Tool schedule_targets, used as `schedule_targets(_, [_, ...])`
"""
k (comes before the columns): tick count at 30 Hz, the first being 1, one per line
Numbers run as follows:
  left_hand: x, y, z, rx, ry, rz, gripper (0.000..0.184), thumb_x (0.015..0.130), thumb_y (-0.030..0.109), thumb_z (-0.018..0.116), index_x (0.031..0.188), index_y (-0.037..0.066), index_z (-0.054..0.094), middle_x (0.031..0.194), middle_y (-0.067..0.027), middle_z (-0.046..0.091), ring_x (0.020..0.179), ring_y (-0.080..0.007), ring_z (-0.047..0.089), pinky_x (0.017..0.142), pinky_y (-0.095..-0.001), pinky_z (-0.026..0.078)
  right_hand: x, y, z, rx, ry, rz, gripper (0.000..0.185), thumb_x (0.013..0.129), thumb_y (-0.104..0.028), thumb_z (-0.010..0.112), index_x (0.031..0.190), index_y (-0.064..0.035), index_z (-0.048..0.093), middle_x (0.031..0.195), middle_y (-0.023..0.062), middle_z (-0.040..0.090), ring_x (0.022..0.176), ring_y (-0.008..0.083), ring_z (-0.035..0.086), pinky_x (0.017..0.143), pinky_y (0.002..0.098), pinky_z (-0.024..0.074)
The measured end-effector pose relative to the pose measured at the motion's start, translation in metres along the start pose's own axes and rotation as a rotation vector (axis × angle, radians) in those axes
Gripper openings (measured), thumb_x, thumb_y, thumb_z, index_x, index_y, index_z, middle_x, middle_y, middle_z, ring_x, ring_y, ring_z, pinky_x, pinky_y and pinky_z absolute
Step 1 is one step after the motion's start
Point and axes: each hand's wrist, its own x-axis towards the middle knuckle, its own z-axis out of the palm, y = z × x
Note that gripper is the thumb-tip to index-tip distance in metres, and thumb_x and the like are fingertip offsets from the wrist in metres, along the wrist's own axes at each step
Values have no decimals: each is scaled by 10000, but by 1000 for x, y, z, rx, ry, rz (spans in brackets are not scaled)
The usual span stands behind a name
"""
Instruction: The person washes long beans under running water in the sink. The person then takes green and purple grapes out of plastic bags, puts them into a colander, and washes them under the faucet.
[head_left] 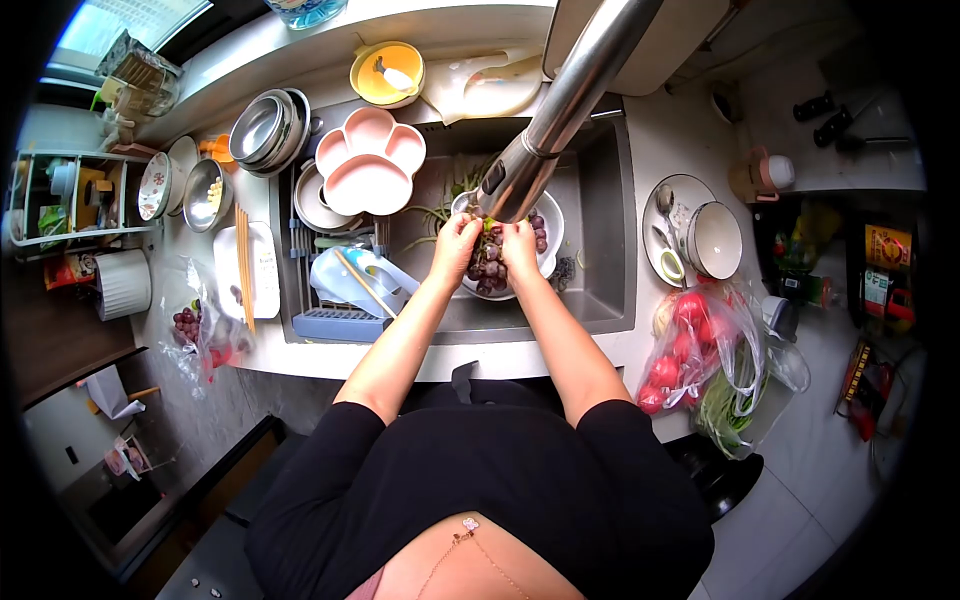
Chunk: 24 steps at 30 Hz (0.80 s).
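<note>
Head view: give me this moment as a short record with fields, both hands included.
Left hand: fingers at the dark grapes; exact grip unclear
Right hand: fingers at the grapes, opposite the left hand; exact grip unclear
Grapes: in a white bowl
Bowl location: inside the metal sink, beneath the faucet
Sink's left side: pink paw-shaped plate, blue-grey dish rack
Right counter: plastic bag of round red produce
Water flow: cannot tell

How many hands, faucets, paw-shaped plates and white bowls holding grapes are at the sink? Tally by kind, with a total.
Hands: 2 (left hand, right hand)
Faucet: 1
Pink paw-shaped plate: 1
White bowl holding grapes: 1
Total: 5
</note>
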Motion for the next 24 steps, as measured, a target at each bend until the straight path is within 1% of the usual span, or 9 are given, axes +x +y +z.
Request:
schedule_targets(2, [1,-10,-10,-9,4,-23,115,823,159,561,790,50,549,771,-5,562,689,-68,477,644,-207,383,11,20,-12,238,67,278,234,912,-216,491,977,-15,592,886,35,620,800,116,567,745,260,453])
schedule_targets(6, [-5,9,-6,-87,-28,-55,125,829,159,560,761,59,531,744,2,542,687,-62,456,639,-205,370,-10,-33,-7,367,-173,268,375,928,-334,463,1109,-8,493,979,79,578,896,152,562,799,292,455])
schedule_targets(7, [-1,2,-11,-89,-43,-67,104,842,152,548,816,51,556,783,-3,566,722,-70,489,674,-208,392,-23,-58,-1,313,-118,321,371,932,-355,437,1127,-52,522,1107,46,550,1057,145,495,908,291,388])
schedule_targets(11, [16,-17,-14,-193,-74,-36,190,875,191,536,961,27,579,893,-26,611,804,-100,569,735,-242,451,-30,-53,-6,15,-433,125,396,921,-367,471,1152,-52,527,1135,43,536,1098,125,456,977,264,302])
schedule_targets(14, [18,-12,-1,-337,64,-23,144,869,174,545,810,43,540,777,-37,573,741,-112,542,713,-243,439,-34,-49,-15,14,-408,87,349,920,-325,485,1114,-43,550,1115,42,545,1083,116,464,964,258,317])
schedule_targets(15, [10,0,7,-360,119,-38,148,875,173,532,828,33,540,786,-48,574,719,-125,548,699,-262,454,-39,-51,-11,102,-300,34,269,918,-264,488,1034,-36,574,1028,33,573,990,108,512,893,247,378])
schedule_targets(19, [18,-30,19,-407,246,-10,145,883,192,534,825,59,540,758,-8,526,692,-109,512,675,-254,434,-30,-9,-8,262,136,55,181,908,-200,476,916,-44,569,859,11,583,801,97,549,744,237,440])
schedule_targets(22, [23,-37,20,-334,273,8,140,886,199,535,817,77,538,747,18,491,694,-82,455,661,-232,387,-26,2,-14,399,211,235,209,904,-235,474,937,-52,569,879,23,596,841,132,574,726,280,477])
schedule_targets(24, [26,-40,20,-411,288,21,146,885,213,537,785,108,516,746,37,464,698,-65,414,648,-219,353,-19,9,-23,564,238,361,273,894,-323,488,952,-67,565,882,30,606,836,155,591,719,339,499])
